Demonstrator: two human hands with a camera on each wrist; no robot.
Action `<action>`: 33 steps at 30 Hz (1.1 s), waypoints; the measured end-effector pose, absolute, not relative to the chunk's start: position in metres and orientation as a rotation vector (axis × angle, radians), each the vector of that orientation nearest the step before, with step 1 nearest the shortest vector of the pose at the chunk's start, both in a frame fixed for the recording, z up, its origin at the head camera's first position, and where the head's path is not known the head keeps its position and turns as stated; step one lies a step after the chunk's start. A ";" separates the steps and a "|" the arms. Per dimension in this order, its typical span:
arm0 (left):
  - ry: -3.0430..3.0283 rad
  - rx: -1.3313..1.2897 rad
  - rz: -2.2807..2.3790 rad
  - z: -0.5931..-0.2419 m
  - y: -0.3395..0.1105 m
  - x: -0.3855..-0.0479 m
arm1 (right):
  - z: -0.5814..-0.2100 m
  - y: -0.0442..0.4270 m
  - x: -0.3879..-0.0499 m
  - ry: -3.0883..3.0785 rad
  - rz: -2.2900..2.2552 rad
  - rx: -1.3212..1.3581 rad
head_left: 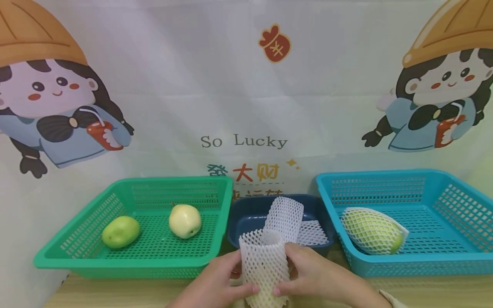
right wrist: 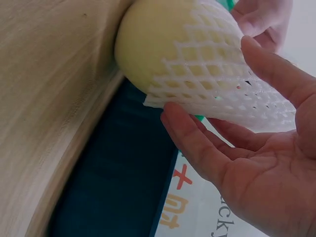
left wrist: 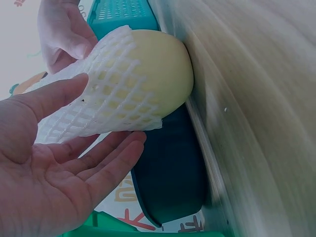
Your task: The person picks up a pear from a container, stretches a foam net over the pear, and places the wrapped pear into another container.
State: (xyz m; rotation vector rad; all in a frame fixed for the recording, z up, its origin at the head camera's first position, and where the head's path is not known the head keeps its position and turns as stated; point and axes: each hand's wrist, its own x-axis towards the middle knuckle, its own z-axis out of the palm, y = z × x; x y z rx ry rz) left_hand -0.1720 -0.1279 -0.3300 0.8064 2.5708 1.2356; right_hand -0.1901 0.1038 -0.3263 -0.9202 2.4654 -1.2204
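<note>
A white foam net sleeve (head_left: 263, 263) stands in front of me in the head view, its top end gaping. Inside its lower part sits a pale yellow pear (left wrist: 170, 71), whose bare rounded end sticks out against the wooden tabletop in both wrist views. My left hand (head_left: 216, 278) holds the sleeve from the left, thumb on the near side and fingers behind. From the right, my right hand (head_left: 317, 271) holds it the same way, as the right wrist view also shows with the thumb and fingers (right wrist: 190, 136) on either side of the net.
Behind the hands, a dark blue basin (head_left: 246, 218) holds empty foam nets (head_left: 285, 216). At left, a green basket (head_left: 150, 261) contains a green fruit (head_left: 121, 232) and a pale pear (head_left: 185, 221). The blue basket (head_left: 431, 261) at right contains a netted green fruit (head_left: 369, 231).
</note>
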 end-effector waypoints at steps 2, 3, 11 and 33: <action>2.578 0.820 1.232 -0.331 -0.127 -0.172 | -0.329 0.103 -0.190 2.521 -1.182 -0.950; 2.576 0.820 1.234 -0.331 -0.127 -0.172 | -0.329 0.103 -0.189 2.538 -1.172 -0.950; 2.585 0.835 1.201 -0.334 -0.124 -0.173 | -0.331 0.102 -0.189 2.572 -1.148 -0.984; 2.459 0.695 1.266 -0.340 -0.121 -0.173 | -0.339 0.103 -0.189 2.401 -1.211 -0.899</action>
